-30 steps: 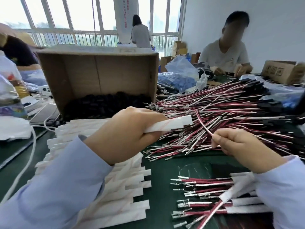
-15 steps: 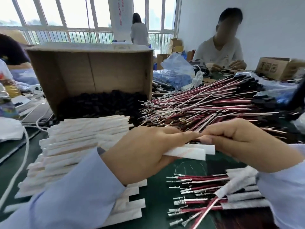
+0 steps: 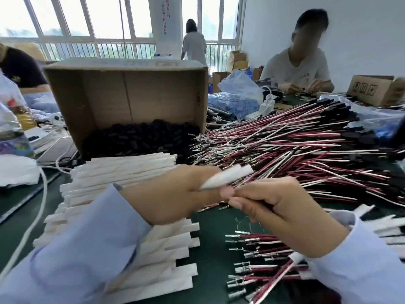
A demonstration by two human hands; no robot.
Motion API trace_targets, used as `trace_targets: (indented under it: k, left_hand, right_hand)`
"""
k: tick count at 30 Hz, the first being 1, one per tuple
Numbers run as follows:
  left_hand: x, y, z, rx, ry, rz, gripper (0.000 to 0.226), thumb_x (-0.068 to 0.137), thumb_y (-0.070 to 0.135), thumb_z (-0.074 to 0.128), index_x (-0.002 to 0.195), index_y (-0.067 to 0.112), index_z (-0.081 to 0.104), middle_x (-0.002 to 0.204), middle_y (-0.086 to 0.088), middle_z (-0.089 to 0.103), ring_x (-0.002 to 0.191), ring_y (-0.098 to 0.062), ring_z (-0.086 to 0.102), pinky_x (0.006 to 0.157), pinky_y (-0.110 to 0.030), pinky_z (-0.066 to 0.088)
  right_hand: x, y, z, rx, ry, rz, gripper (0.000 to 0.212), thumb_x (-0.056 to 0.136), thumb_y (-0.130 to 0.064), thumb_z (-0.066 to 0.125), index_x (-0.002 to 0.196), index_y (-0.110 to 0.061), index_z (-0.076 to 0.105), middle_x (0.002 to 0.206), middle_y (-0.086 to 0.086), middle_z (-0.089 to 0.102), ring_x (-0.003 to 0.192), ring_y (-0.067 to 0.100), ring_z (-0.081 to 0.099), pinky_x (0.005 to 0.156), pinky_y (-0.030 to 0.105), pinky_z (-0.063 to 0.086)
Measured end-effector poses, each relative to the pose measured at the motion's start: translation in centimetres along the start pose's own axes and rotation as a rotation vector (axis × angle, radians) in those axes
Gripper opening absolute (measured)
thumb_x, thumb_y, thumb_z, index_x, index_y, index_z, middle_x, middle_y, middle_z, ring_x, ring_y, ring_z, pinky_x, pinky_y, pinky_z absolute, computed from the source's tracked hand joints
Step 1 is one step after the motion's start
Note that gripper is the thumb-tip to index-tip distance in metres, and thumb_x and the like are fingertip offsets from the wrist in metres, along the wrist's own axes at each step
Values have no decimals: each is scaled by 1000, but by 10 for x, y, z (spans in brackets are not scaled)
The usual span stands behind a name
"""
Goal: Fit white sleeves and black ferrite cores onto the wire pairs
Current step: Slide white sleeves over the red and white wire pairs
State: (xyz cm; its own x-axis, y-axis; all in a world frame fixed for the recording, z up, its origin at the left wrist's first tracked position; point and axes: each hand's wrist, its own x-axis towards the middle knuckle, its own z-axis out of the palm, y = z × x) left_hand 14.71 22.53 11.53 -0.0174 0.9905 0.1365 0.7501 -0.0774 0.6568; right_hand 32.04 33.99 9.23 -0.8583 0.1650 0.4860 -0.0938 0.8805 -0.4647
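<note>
Over the green surface [image 3: 210,242], two hands meeting at a sleeve's end.
Fingers of the left hand [image 3: 171,194] curled tight round a white sleeve [image 3: 230,175], free end angled up and rightward past the knuckles. Fingers of the right hand [image 3: 282,209] bent, thumb and fingertips pinched at the sleeve's lower end and touching the left hand, with a red-and-white wire pair [image 3: 278,278] trailing out under the wrist. Just below, sleeved wires [image 3: 258,251] side by side, metal terminals pointing left. Under the left forearm, a stack of flat sleeves [image 3: 122,170]. Behind it, a cardboard box [image 3: 105,95] tipped on its side, black ferrite cores [image 3: 140,137] heaped inside. Rightward, a loose heap of wires [image 3: 285,150]. Farther back, a clear bag of blue parts [image 3: 234,102], a seated person [image 3: 295,66], another person [image 3: 194,44] standing by tall windows [image 3: 98,23].
</note>
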Motion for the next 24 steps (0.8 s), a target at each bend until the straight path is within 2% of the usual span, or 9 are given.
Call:
trace_targets:
  k: [2,4,6,8,10,13,17,21,24]
  left_hand:
    - [0,-6,-9,-179,69,-105,47,80,52,48,83,5,56,55,5,41,49,-12,38,44,-17,35]
    - [-2,-12,-18,-216,66,-181,45,77,52,51,76,8,59,56,-1,44,48,-14,46,45,-21,42]
    - [-3,-13,-23,-198,-5,-187,36,76,47,54,72,13,63,63,1,57,58,-11,61,53,-23,51]
    - [-6,-10,-26,-168,-72,-145,24,82,38,56,84,18,69,75,7,62,68,-6,62,62,-22,52]
    - [-10,-6,-29,-77,-102,-114,18,89,34,54,102,33,68,80,6,59,67,-4,56,62,-18,48]
    - [-15,1,-30,-34,-76,-64,19,89,45,46,100,56,56,70,14,54,58,1,44,55,-12,38]
    - [-12,6,-30,-110,-16,-5,30,88,45,44,104,38,69,52,18,43,47,0,36,48,-5,30]
    - [-8,1,-33,-138,-21,17,27,90,42,49,95,32,74,54,10,36,50,-4,31,49,-11,29]
    - [-9,-1,-34,-142,-15,44,24,91,40,51,95,32,74,55,13,41,52,-3,34,52,-10,31]
  right_hand:
    - [-2,5,0,11,144,8,22,90,-35,59,100,-22,74,63,-15,63,58,4,59,53,14,44]
    - [-6,12,-6,91,286,40,18,88,-35,61,102,-28,71,66,-18,65,61,2,61,56,9,42]
    - [-9,15,-8,89,363,43,18,88,-37,59,100,-32,70,67,-15,64,63,7,61,57,11,42]
    - [-10,15,-7,47,394,35,21,89,-39,58,101,-31,72,62,-10,59,59,12,56,54,15,40]
    - [-10,13,-6,1,404,32,23,89,-39,58,103,-29,72,62,-10,55,57,13,54,51,18,39]
    - [-11,9,-7,-26,425,16,23,89,-36,58,105,-28,71,61,-9,52,56,13,50,50,19,37]
    - [-12,4,-8,7,461,-51,20,89,-29,59,107,-26,68,60,-2,52,54,13,49,49,19,36]
    - [-11,1,-2,56,451,-77,19,90,-26,58,105,-23,69,62,-5,53,53,11,49,51,14,35]
    - [-11,0,-1,66,448,-67,18,90,-26,58,104,-21,69,63,-7,54,53,10,50,53,11,35]
